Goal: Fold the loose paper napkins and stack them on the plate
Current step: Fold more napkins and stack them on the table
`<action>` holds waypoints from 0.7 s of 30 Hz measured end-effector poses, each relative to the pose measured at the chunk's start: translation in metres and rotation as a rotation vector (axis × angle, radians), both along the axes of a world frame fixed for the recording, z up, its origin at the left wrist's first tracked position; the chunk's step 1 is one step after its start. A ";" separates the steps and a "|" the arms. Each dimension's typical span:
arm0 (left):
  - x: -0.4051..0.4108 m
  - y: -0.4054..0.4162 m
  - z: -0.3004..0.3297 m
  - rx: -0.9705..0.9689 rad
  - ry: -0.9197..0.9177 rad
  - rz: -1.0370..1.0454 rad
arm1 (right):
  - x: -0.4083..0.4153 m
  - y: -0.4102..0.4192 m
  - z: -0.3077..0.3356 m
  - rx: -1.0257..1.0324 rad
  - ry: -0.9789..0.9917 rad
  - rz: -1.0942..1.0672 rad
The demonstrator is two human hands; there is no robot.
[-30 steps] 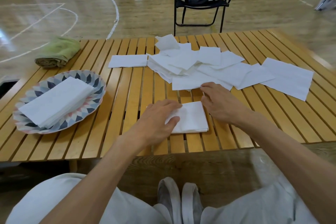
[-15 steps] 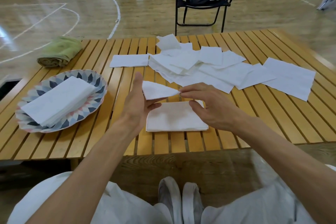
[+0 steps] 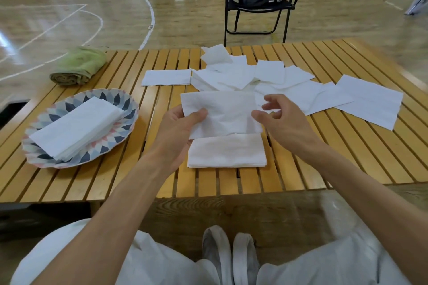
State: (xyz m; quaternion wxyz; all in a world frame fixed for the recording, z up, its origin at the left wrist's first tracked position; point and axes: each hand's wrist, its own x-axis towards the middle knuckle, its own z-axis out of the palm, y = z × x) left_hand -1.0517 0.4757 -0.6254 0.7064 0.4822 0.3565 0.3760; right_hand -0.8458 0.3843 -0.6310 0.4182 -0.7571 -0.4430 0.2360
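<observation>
Slatted wood table (image 3: 115, 183) before you: your left hand (image 3: 178, 132) pinches a thin, creased white napkin (image 3: 222, 111) above a folded stack (image 3: 227, 151). Your right hand (image 3: 281, 120) hovers beside it, fingers (image 3: 269, 99) loosely spread, holding nothing. More folded napkins (image 3: 76, 126) lie on the plate (image 3: 128, 109).

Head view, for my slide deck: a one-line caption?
Left hand holds a napkin above a folded pile; right hand beside it, plate stacked.

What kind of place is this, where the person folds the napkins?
Most likely an indoor sports hall, perhaps a basketball court. The glossy wooden floor carries painted white court lines. The slatted wooden table and the black folding chair look like portable furniture set up on the court.
</observation>
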 end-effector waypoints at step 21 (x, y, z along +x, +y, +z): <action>-0.004 -0.004 -0.014 0.475 0.323 0.059 | 0.013 -0.008 0.009 -0.046 0.389 0.150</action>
